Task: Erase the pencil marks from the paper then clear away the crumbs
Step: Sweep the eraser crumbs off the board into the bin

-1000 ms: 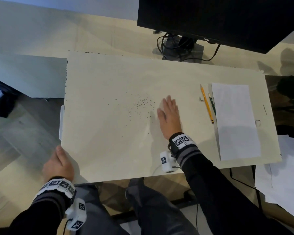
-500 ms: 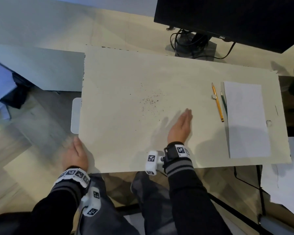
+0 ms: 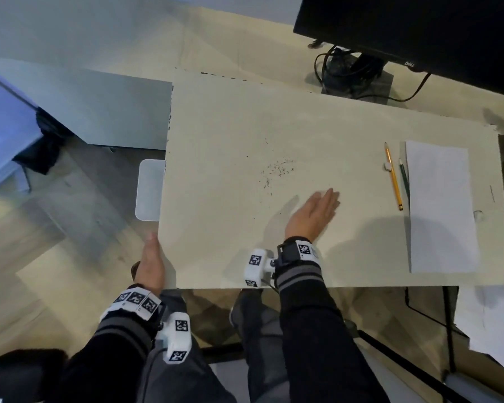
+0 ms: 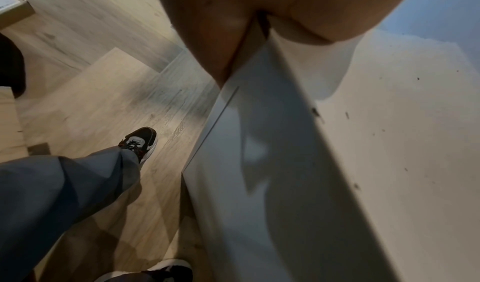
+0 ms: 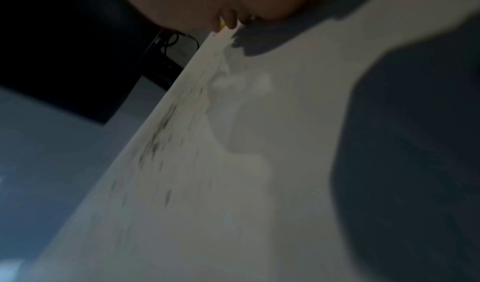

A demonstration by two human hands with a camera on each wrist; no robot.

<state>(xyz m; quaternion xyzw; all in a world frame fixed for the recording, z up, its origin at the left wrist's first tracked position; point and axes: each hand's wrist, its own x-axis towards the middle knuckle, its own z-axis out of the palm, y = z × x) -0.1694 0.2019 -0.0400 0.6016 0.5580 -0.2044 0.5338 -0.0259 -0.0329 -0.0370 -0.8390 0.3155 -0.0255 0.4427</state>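
Note:
Dark eraser crumbs [image 3: 277,170] lie scattered mid-way across the cream tabletop [image 3: 245,117]. My right hand [image 3: 314,215] stands on its edge on the tabletop, fingers straight, just right of and nearer than the crumbs. The right wrist view is blurred: the crumbs [image 5: 161,134] show as dark streaks below the hand [image 5: 228,3]. My left hand [image 3: 152,263] grips the table's front left edge; in the left wrist view that hand [image 4: 221,29] has the edge wedged between thumb and fingers. The white paper [image 3: 440,207] lies at the right.
A yellow pencil [image 3: 393,175], a green pencil [image 3: 404,178] and a small white eraser [image 3: 387,167] lie left of the paper. A white tray [image 3: 149,190] sticks out under the table's left edge. A monitor [image 3: 405,33] with cables stands at the back right.
My right hand has turned from palm-down beside the crumbs onto its edge and drawn back toward the front. The crumbs and my left hand have stayed put.

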